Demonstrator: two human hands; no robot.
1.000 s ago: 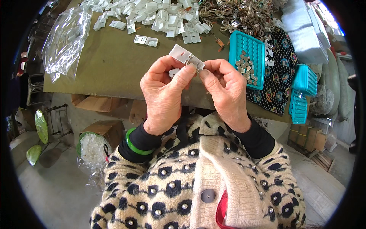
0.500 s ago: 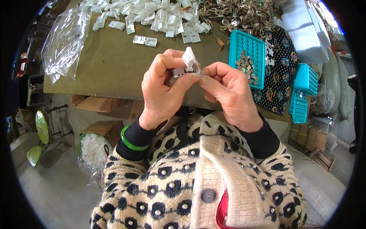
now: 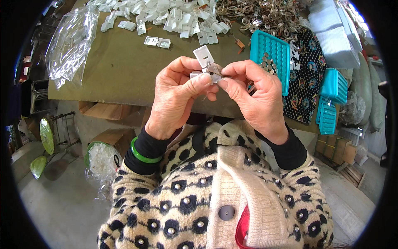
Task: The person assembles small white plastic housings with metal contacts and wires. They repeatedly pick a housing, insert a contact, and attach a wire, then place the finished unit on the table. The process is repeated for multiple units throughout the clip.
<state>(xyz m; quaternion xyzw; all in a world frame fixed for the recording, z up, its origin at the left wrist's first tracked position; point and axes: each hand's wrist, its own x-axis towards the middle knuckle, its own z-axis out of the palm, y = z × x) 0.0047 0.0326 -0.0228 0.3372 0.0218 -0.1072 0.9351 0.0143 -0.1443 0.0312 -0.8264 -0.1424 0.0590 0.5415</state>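
Note:
My left hand [image 3: 176,93] is closed on a small white plastic case [image 3: 203,56] with its hinged lid standing up, above the table's near edge. My thumb lies across the case's lower part and hides some of it. My right hand [image 3: 259,97] is closed in a pinch against the right side of the case. Whatever is between those fingertips is too small to make out. Something thin and wire-like shows in the curl of the right fingers. Beyond the right hand, a turquoise ridged tray [image 3: 258,43] holds several small round silver discs [image 3: 268,64], partly covered by that hand.
A heap of white plastic cases [image 3: 178,18] lies at the back, beside tangled wired parts [image 3: 265,14]. One opened case [image 3: 157,42] lies apart. Clear plastic film [image 3: 70,47] covers the left end. Turquoise trays [image 3: 333,85] and white stacked sheets [image 3: 333,41] stand at right.
The case has turned in my left hand, so its raised lid now faces me more and leans left. My right hand has moved slightly up and right, covering more of the discs.

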